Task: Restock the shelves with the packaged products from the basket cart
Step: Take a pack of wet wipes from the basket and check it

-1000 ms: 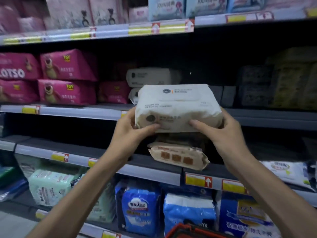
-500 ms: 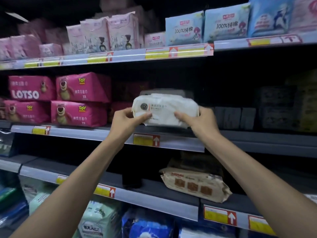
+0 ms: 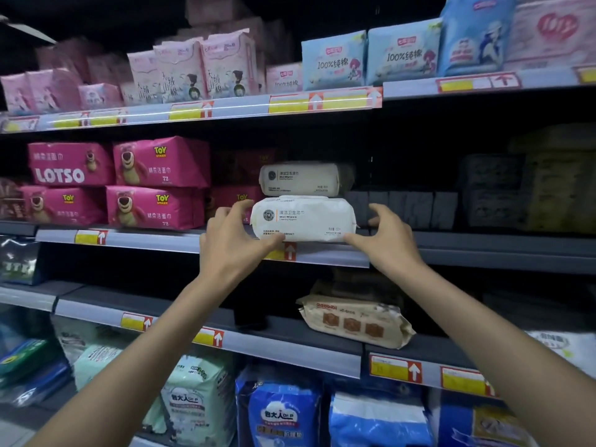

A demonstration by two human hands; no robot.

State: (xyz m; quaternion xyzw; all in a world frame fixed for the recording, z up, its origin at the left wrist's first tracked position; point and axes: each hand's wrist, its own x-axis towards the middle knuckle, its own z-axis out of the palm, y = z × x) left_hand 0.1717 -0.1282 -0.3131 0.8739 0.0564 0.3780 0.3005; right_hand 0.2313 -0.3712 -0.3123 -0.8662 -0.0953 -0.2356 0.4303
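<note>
The white wipes pack lies between the two hands, right at the front of the shelf, its lower edge at the lip. I reckon a careless release, or a thumb dragging on the way out, could tip it off toward the person. The left hand curls round the pack's end, thumb under the front corner. The right hand is spread wide, with only its thumb tip touching the pack.
</note>
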